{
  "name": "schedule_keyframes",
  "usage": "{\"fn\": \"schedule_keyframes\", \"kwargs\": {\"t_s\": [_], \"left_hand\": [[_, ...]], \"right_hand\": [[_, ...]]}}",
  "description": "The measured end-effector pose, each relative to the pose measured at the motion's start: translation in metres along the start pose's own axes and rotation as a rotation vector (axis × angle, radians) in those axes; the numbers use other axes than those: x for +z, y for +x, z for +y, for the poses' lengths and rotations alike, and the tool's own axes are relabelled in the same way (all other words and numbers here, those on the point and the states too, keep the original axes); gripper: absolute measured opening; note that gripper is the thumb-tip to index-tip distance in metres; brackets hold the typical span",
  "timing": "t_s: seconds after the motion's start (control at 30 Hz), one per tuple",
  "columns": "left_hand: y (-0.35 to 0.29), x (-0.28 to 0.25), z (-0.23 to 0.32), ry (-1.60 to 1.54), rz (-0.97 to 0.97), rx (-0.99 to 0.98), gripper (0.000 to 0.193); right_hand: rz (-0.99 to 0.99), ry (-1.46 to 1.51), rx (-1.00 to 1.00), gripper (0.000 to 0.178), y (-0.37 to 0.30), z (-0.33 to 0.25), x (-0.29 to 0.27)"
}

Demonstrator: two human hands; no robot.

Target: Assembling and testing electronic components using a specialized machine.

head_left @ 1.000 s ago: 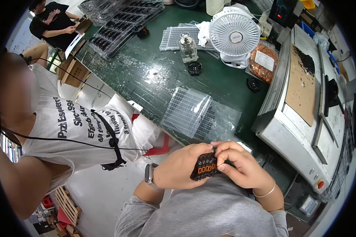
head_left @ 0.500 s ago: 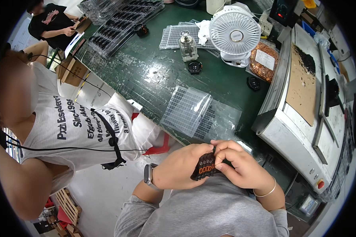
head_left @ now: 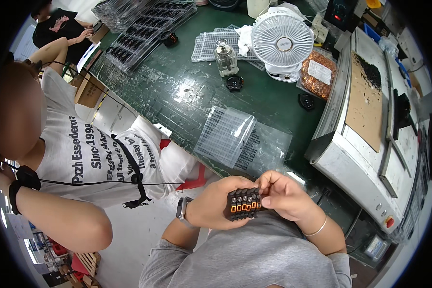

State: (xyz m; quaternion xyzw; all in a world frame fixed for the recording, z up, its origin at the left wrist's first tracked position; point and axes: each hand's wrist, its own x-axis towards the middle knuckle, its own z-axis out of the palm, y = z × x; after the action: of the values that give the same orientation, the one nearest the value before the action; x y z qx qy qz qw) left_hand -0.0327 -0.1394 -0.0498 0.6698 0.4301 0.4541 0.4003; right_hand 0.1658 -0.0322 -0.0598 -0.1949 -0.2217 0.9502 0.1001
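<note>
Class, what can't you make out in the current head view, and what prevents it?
All in the head view:
- Most fingers of the left hand: hidden behind the black-and-orange block.
- The block's far side: turned away.
- Whether the right hand pinches a small part: too small.
- White container: top cut off by the upper edge.
- Dark bits: too small to identify.

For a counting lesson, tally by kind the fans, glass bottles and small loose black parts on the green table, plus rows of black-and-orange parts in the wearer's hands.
Desk fan: 1
Glass bottle: 1
Small loose black parts: 3
Row of black-and-orange parts, in the left hand, by the right hand: 1
Total: 6
</note>
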Motion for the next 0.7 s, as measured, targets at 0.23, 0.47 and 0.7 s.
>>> {"fn": "schedule_keyframes", "kwargs": {"t_s": [0.23, 0.47, 0.7], "left_hand": [[-0.025, 0.012, -0.014, -0.217, 0.129, -0.142, 0.063], [-0.041, 0.001, -0.031, -0.024, 0.203, 0.064, 0.090], [-0.033, -0.001, -0.034, 0.004, 0.312, 0.201, 0.093]], "right_hand": [[-0.110, -0.218, -0.026, 0.027, 0.006, 0.019, -0.016], [0.433, -1.602, -0.587, 0.012, 0.040, 0.003, -0.016], [0.433, -1.783, -0.782, 0.013, 0.059, 0.038, -0.021]]}}
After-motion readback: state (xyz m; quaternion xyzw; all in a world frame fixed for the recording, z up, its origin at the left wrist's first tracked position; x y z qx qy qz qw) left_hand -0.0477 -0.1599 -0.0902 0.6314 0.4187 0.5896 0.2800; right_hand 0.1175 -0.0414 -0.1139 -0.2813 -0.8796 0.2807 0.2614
